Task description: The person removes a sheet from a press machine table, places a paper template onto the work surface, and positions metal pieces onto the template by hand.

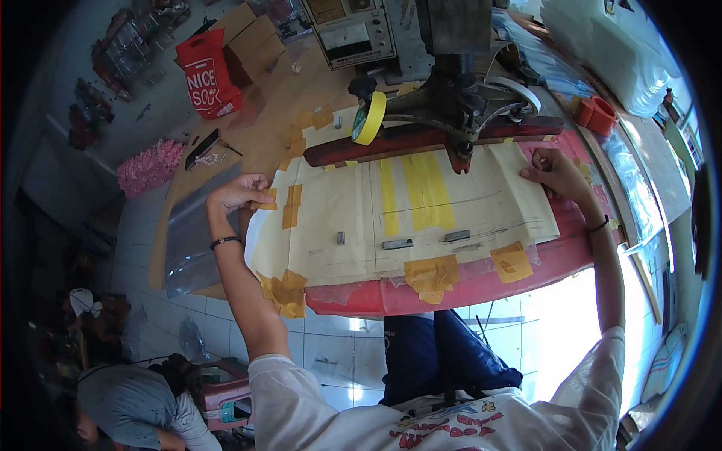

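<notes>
A cream paper sheet point(331, 214), marked with pencil lines and patched with tan and yellow tape, lies over a red board point(361, 298). At its left edge my left hand point(239, 194) pinches the border beside a piece of tan tape. My right hand point(556, 174) has its fingers closed on the right edge. Small grey metal pieces point(397, 243) lie on the sheet's near half. Just over its far side is the dark red bar point(481, 135) of a press head point(451, 101). A yellow tape roll point(370, 119) hangs on the press.
A control box point(350, 34) stands behind the press. On the table are a red bag point(207, 75), a cardboard box point(252, 45), clear plastic sheeting point(199, 233) and red tape rolls point(596, 113). Pink material point(150, 167) is at the left. Another person point(139, 398) bends over at lower left.
</notes>
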